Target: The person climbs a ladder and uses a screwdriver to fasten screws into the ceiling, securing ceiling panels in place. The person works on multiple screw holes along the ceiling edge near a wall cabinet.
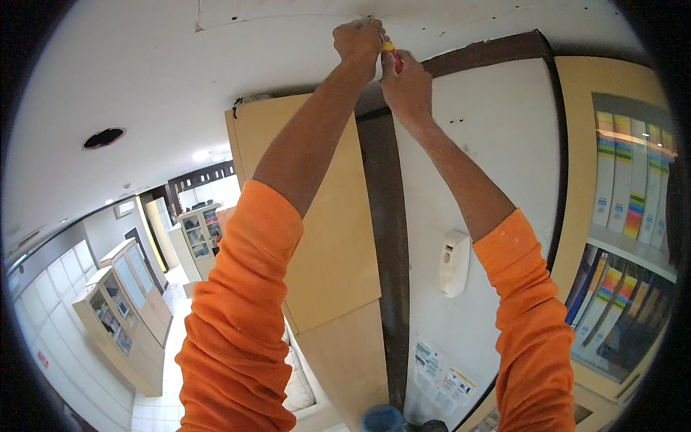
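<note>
Both my arms, in orange sleeves, reach up to the white ceiling [281, 43]. My right hand [407, 86] grips a screwdriver [395, 57] with a red and yellow handle, pointing upward. My left hand [358, 45] is just above and left of it, fingers closed against the ceiling near the screwdriver's upper end; what it holds is hidden. Small dark holes and a thin crack line run along the ceiling around my hands.
A tall beige cabinet [327, 252] stands below my hands, beside a white wall panel [489, 129] carrying a dispenser [453, 263]. A glass-door cabinet of binders [622, 180] is at right, a blue bin [381, 419] low, more cabinets [119, 324] at left. A dark round opening [104, 138] is in the ceiling.
</note>
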A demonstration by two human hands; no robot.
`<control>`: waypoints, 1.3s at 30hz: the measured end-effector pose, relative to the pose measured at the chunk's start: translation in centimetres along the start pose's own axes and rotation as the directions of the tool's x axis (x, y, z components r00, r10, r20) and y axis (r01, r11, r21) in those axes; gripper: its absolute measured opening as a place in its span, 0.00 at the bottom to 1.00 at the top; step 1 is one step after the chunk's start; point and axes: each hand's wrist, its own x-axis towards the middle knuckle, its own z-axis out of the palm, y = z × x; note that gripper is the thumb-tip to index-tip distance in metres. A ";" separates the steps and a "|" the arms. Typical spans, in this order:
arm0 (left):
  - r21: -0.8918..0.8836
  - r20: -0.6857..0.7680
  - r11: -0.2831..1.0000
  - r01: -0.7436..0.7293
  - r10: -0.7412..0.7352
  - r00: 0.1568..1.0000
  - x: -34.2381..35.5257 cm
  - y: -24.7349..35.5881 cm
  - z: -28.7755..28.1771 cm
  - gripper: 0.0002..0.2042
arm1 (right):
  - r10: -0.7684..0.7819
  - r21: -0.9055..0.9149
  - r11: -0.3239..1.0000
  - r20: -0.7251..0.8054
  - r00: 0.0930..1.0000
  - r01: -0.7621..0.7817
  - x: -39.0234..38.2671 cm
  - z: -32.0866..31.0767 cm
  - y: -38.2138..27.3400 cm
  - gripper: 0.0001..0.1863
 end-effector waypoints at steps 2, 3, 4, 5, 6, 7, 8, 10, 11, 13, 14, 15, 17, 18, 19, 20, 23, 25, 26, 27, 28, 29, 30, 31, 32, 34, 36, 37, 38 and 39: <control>0.086 0.034 0.995 -0.044 0.042 0.999 0.0 -0.1 0.6 0.04 | 0.169 0.176 0.966 0.120 0.978 -0.189 0.2 -0.3 0.8 0.22; 0.232 0.031 0.956 -0.181 0.178 0.983 1.6 0.0 -3.0 0.05 | 0.198 0.292 0.919 0.236 0.951 -0.264 -0.5 1.4 -2.0 0.22; 0.234 0.036 0.954 -0.189 0.185 0.982 1.5 0.2 -3.2 0.05 | 0.249 0.356 0.863 0.319 0.914 -0.359 -0.4 1.4 -2.0 0.22; 0.238 0.036 0.950 -0.200 0.197 0.980 1.7 0.5 -3.6 0.06 | 0.288 0.407 0.793 0.406 0.868 -0.453 -0.3 1.5 -2.2 0.21; 0.099 0.035 0.992 -0.077 0.074 0.997 0.1 0.4 -0.9 0.06 | 0.331 0.537 0.581 0.530 0.781 -0.611 0.3 -0.1 0.3 0.20; -0.024 0.012 0.999 0.029 -0.028 1.000 -0.8 0.7 -0.7 0.06 | 0.286 0.612 0.309 0.670 0.685 -0.728 0.4 -1.2 0.3 0.19; 0.016 0.028 1.000 -0.014 0.013 1.000 -0.7 0.5 -1.0 0.06 | 0.192 0.601 0.012 0.783 0.591 -0.800 0.4 -1.8 0.1 0.18; 0.098 0.069 0.988 -0.120 0.113 0.991 -0.1 0.8 -1.6 0.05 | 0.084 0.577 -0.090 0.817 0.571 -0.812 0.6 -1.8 -0.1 0.18; 0.034 0.065 0.995 -0.094 0.092 0.994 -0.2 0.6 -1.5 0.05 | 0.029 0.559 -0.140 0.828 0.560 -0.818 0.6 -1.9 -0.1 0.18; -0.101 0.068 0.994 -0.034 0.041 0.997 -0.7 0.2 -1.0 0.06 | 0.045 0.584 -0.119 0.811 0.583 -0.803 0.8 -2.3 0.3 0.19; -0.037 0.041 0.996 -0.085 0.086 0.995 -0.6 0.3 -0.9 0.07 | 0.053 0.597 -0.109 0.802 0.595 -0.795 0.9 -2.6 0.5 0.19; 0.037 0.006 0.990 -0.139 0.138 0.990 -0.1 0.4 -1.8 0.08 | 0.079 0.602 -0.043 0.798 0.598 -0.797 0.8 -2.5 -0.4 0.20; 0.082 -0.034 0.983 -0.162 0.166 0.986 0.6 0.5 -3.7 0.11 | 0.128 0.602 0.089 0.783 0.608 -0.794 0.4 -2.4 -2.2 0.21; 0.038 -0.013 0.992 -0.121 0.122 0.992 -0.2 0.5 -2.6 0.13 | 0.209 0.602 0.222 0.739 0.640 -0.767 0.6 -3.2 -1.7 0.21; 0.000 -0.003 0.996 -0.085 0.085 0.996 -0.7 0.5 -2.6 0.14 | 0.270 0.576 0.349 0.693 0.668 -0.739 0.6 -3.5 -1.8 0.22; 0.015 -0.020 0.996 -0.083 0.084 0.996 -1.2 0.5 -2.6 0.16 | 0.324 0.532 0.470 0.639 0.698 -0.705 0.5 -3.9 -1.8 0.22; 0.085 -0.058 0.989 -0.122 0.127 0.990 -1.0 0.3 -4.3 0.21 | 0.363 0.461 0.591 0.580 0.729 -0.662 -0.5 -4.4 -1.5 0.23; 0.162 -0.036 0.968 -0.194 0.202 0.979 -0.6 0.0 -5.9 0.21 | 0.368 0.438 0.617 0.574 0.731 -0.654 -1.6 -4.4 -1.5 0.23; 0.120 -0.022 0.976 -0.184 0.188 0.982 -0.3 -0.1 -6.5 0.22 | 0.370 0.426 0.628 0.573 0.731 -0.651 -1.9 -4.2 -1.5 0.23; 0.072 0.003 0.983 -0.170 0.171 0.985 -0.2 -0.1 -6.2 0.22 | 0.372 0.396 0.675 0.547 0.750 -0.623 -1.8 -4.4 -1.0 0.23; 0.026 0.027 0.988 -0.155 0.155 0.988 -0.2 -0.2 -6.2 0.23 | 0.370 0.363 0.718 0.522 0.768 -0.593 -1.5 -4.5 -0.6 0.23; 0.014 0.041 0.989 -0.146 0.145 0.989 -0.2 -0.1 -6.2 0.23 | 0.365 0.330 0.758 0.500 0.785 -0.562 -1.3 -4.2 -0.3 0.23; 0.004 0.063 0.990 -0.139 0.139 0.988 0.1 -0.1 -5.9 0.23 | 0.279 0.234 0.896 0.366 0.888 -0.378 -0.8 -3.9 0.1 0.23; -0.005 0.085 0.992 -0.128 0.128 0.988 0.3 -0.3 -5.6 0.24 | 0.160 0.098 0.977 0.243 0.957 -0.188 -0.2 -3.3 0.6 0.23; -0.042 0.166 0.991 -0.126 0.131 0.977 0.3 -0.6 -5.2 0.23 | 0.011 -0.065 0.998 0.139 0.990 -0.002 0.1 -3.0 1.1 0.23; -0.107 0.298 0.987 -0.117 0.144 0.944 -0.1 -0.9 -6.2 0.22 | 0.051 -0.069 0.997 0.159 0.986 -0.040 0.1 -1.9 -0.1 0.22; -0.132 0.324 0.990 -0.051 0.092 0.941 -0.6 -0.8 -5.5 0.21 | 0.066 -0.073 0.996 0.154 0.986 -0.055 0.0 -1.3 -0.7 0.21; -0.143 0.341 0.990 -0.018 0.066 0.938 -0.9 -0.5 -4.8 0.20 | 0.063 -0.073 0.996 0.140 0.988 -0.053 0.1 -1.0 -0.6 0.21; -0.149 0.349 0.988 -0.032 0.083 0.934 -1.2 -0.2 -4.4 0.20 | 0.060 -0.074 0.996 0.126 0.990 -0.051 0.1 -0.9 -0.5 0.21; -0.159 0.355 0.986 -0.042 0.097 0.930 -1.6 0.0 -4.1 0.19 | 0.056 -0.070 0.996 0.114 0.992 -0.048 0.1 -0.7 -0.3 0.21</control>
